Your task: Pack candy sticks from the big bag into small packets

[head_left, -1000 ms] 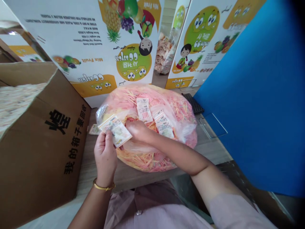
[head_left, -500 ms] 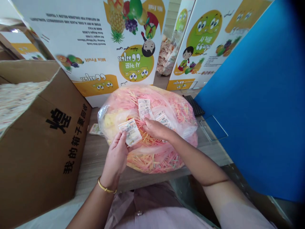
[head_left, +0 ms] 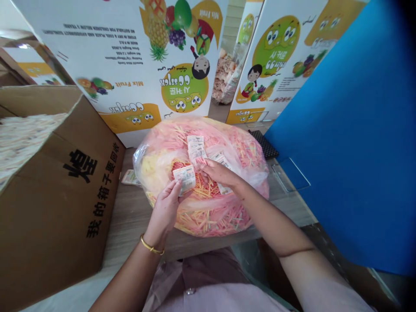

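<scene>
A small printed packet (head_left: 186, 177) with an orange zigzag edge is pinched between the thumb and fingers of my left hand (head_left: 167, 203). Just right of it, over the large clear bag (head_left: 156, 130), my right hand (head_left: 218, 172) is closed around a few thin pink sticks (head_left: 200, 160), partly hidden by the fingers. Loose yellow and pink sticks (head_left: 208, 190) show in the bag's opening below that hand. Overlapping packets (head_left: 196, 145) lie on the bag beyond my fingers. More packets (head_left: 221, 160) lie beside my right hand, partly covered by it.
On the left stands an open cardboard box (head_left: 94, 203) filled with packets. White printed cartons (head_left: 130, 52) rise behind the bag, with a clear bag of pale pieces (head_left: 224, 78) between them. A blue panel (head_left: 351, 143) borders the right. Another packet (head_left: 130, 177) lies on the table (head_left: 125, 216).
My left hand has moved right with the packet, closer to my right hand, and the packet has tilted. My right hand has shifted slightly right and turned a little.
</scene>
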Tool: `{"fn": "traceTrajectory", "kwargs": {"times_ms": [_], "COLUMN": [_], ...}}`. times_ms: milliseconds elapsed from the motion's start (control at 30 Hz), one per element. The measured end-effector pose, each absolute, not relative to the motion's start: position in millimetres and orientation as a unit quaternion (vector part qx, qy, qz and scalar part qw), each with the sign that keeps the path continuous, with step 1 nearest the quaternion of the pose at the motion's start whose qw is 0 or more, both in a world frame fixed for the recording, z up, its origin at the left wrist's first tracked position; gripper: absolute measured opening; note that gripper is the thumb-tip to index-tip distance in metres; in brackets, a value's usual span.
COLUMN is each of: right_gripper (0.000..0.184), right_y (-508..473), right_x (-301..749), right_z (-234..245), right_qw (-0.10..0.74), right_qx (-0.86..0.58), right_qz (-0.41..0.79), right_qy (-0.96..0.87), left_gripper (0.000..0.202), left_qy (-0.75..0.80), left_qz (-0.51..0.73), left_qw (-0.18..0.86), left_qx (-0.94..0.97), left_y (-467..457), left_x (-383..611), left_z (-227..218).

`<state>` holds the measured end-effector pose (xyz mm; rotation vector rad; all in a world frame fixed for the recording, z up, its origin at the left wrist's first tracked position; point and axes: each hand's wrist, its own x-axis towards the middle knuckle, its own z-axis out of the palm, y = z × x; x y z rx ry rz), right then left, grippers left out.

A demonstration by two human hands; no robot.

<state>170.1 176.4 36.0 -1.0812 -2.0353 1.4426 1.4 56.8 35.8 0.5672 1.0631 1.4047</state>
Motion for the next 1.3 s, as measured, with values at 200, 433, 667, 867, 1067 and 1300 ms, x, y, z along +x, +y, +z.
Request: {"fn": "traceTrajectory", "kwargs": {"times_ms": [200, 433, 667, 867, 1067, 1300], "right_gripper": [0.015, 0.025, 0.021, 0.019, 0.03, 0.025], "right_y": [161, 126, 152, 162, 156, 169], "right_x": [171, 156, 163, 157, 126, 148], "right_z": [62, 90, 68, 50, 36, 43], "right_qw": [0.305, 0.173, 0.195, 0.171, 0.043, 0.235], "right_qx": [-0.432, -0.448, -0.438, -0.537, -0.553, -0.529], "right_qz": [0.41, 0.26, 0.278, 0.186, 0.135, 0.314], "right_qy": [-0.743, -0.838, -0.832, -0.805, -0.821, -0.752], "left_gripper": [0.033, 0.031, 0.035, 0.037, 0.039, 0.043], "left_qy": [0.481, 0.482, 0.469, 0.476, 0.456, 0.457], "left_qz": [0.601, 0.6, 0.606, 0.671, 0.663, 0.645], "left_qw": [0.586, 0.577, 0.57, 0.529, 0.55, 0.562], "left_qx": [0.252, 0.274, 0.297, 0.209, 0.224, 0.243], "left_y": [65, 65, 58, 63, 62, 59], "left_x": [-2, 0, -1, -7, -3, -1], "left_z": [24, 21, 26, 28, 30, 28]}}
